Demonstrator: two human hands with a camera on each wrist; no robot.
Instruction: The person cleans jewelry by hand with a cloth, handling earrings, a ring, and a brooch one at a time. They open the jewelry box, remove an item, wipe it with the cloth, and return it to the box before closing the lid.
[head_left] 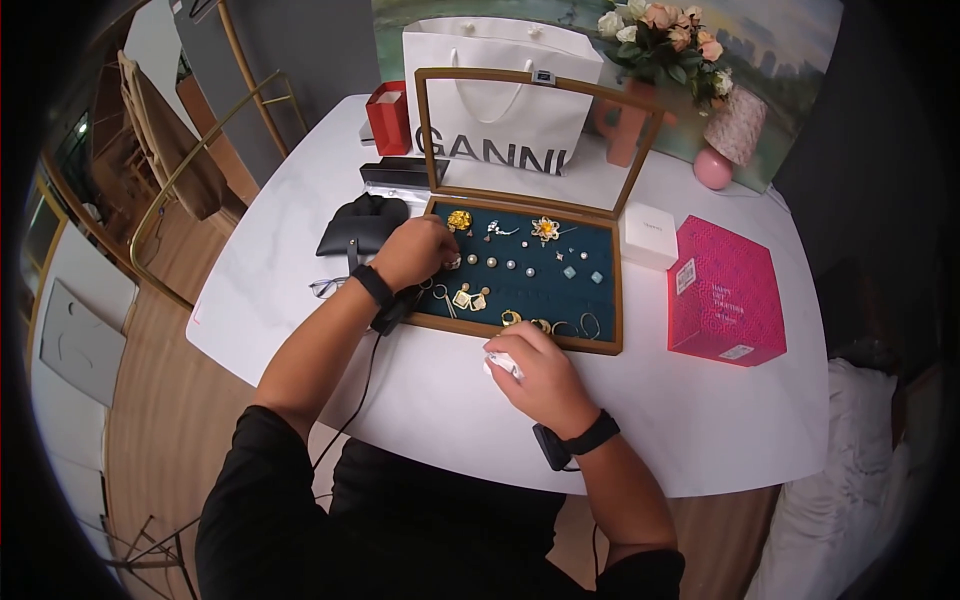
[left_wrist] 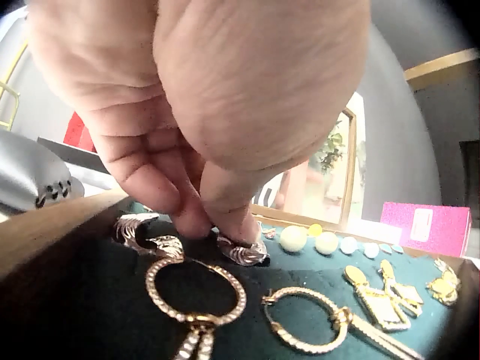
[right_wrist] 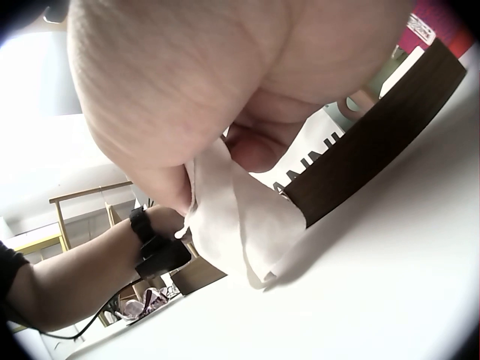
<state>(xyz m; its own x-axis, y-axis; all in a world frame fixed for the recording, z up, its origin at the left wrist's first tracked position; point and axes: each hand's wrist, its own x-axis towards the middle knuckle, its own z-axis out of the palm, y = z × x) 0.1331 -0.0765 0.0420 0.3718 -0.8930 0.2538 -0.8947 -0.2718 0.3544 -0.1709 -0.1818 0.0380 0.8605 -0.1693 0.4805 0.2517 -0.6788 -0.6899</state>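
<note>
My left hand (head_left: 418, 250) reaches into the left side of an open wooden jewelry box (head_left: 617, 300) with dark green lining. In the left wrist view its thumb and fingertips pinch a ridged silver earring (left_wrist: 244, 251) low over the lining. A matching silver earring (left_wrist: 142, 231) lies just beside it. Nearer the camera are hoop earrings (left_wrist: 196, 291) set with small stones. Past the box's front edge, my right hand (head_left: 548, 380) grips a crumpled white cloth (right_wrist: 240, 217) close over the white table.
Pearl studs (head_left: 491, 262), gold square drop earrings (head_left: 470, 298) and flower pieces (head_left: 545, 229) lie in the box, its glass lid raised. A white box (head_left: 649, 237) and pink box (head_left: 728, 290) stand to the right. A black pouch (head_left: 362, 225) and eyeglasses (head_left: 325, 288) are left.
</note>
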